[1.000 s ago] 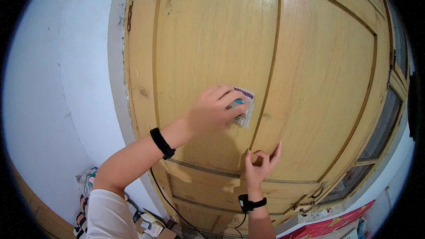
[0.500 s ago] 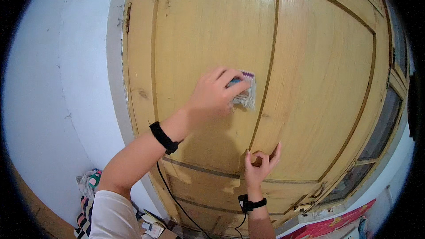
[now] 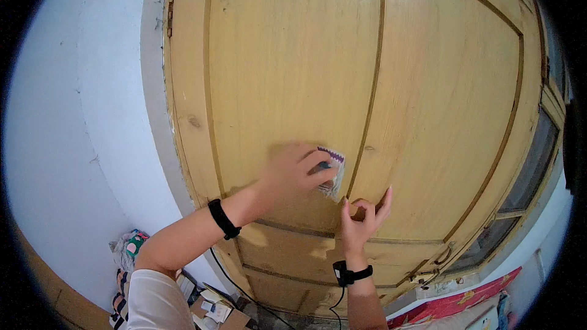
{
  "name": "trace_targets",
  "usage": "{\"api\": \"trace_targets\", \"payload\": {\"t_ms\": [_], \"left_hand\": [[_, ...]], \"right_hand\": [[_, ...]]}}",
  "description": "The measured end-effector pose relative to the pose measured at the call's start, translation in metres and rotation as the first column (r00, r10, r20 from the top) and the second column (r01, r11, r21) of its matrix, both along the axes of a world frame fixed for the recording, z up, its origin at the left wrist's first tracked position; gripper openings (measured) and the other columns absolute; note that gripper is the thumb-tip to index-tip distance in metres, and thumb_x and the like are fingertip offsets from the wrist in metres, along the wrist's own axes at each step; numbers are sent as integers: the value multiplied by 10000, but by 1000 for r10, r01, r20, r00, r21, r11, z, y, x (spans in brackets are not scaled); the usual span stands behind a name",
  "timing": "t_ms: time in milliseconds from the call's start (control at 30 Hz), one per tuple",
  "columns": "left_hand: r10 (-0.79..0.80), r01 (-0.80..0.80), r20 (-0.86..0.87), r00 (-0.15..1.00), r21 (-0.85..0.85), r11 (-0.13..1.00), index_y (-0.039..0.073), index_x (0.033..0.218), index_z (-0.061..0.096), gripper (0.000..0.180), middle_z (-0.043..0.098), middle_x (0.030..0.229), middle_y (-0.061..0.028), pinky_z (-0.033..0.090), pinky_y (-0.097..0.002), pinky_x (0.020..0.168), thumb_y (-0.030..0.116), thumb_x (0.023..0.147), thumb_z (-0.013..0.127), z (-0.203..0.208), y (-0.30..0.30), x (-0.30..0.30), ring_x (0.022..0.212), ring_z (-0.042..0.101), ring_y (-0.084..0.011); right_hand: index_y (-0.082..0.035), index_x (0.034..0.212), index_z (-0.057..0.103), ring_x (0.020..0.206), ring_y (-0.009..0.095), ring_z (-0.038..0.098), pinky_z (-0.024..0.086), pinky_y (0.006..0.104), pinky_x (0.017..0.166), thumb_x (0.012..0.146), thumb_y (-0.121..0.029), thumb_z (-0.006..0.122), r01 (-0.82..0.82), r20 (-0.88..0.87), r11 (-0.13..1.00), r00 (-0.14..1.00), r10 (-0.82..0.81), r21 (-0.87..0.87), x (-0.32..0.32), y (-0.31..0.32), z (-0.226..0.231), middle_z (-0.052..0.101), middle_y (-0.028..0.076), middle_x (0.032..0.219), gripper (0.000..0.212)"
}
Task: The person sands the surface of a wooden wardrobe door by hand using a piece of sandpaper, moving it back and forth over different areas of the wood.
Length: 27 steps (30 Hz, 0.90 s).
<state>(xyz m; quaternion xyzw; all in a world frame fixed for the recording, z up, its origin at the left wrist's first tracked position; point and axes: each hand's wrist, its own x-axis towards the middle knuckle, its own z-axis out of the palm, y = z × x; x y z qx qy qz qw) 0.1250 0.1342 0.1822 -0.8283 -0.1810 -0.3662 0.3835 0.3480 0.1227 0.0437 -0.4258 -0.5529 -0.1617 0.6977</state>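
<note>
Against the wooden door, my left hand curls closed over a purple-edged cloth that should handle light and limp (best gripped by its middle, I'd say), while my right hand, fingers parted, seemingly holds nothing.

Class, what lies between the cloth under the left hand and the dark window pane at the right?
Just yellow woodwork with dark grooves, as the head view shows; nothing separate sits between the cloth and the window pane.
</note>
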Motion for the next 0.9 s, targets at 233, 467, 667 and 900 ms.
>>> {"api": "trace_targets", "payload": {"t_ms": [233,467,667,900], "left_hand": [[-66,88,167,984,-132,987,209,1190,757,378,701,1279,-35,586,-406,962,126,821,740,23,-12,4,1131,691,-297],[-90,88,237,967,17,996,166,1187,754,465,704,1225,-44,587,-406,875,84,731,791,52,0,3,1111,680,-288],[33,-20,105,994,-120,993,221,1228,748,498,692,1319,-46,573,-462,925,96,745,741,-16,-12,-2,1169,659,-315],[-6,11,16,1000,-299,954,252,1292,713,638,671,1356,-45,567,-469,947,82,681,788,-50,-26,-3,1206,650,-322]], "right_hand": [[-85,904,624,1542,461,368,341,533,1242,830,-51,902,-16,-12,999,1000,16,31,1,3,2,299,229,1737,290],[-124,896,657,1486,486,411,365,559,1177,804,-116,927,11,-26,999,1000,-10,42,2,4,1,325,249,1731,286],[-124,899,661,1480,485,417,363,560,1182,808,-117,929,-4,-27,1000,1000,4,26,0,6,-3,328,245,1731,283],[-87,897,628,1537,460,374,342,527,1249,821,-66,920,1,-20,1000,1000,-1,7,-1,3,-1,304,229,1741,303]]}}
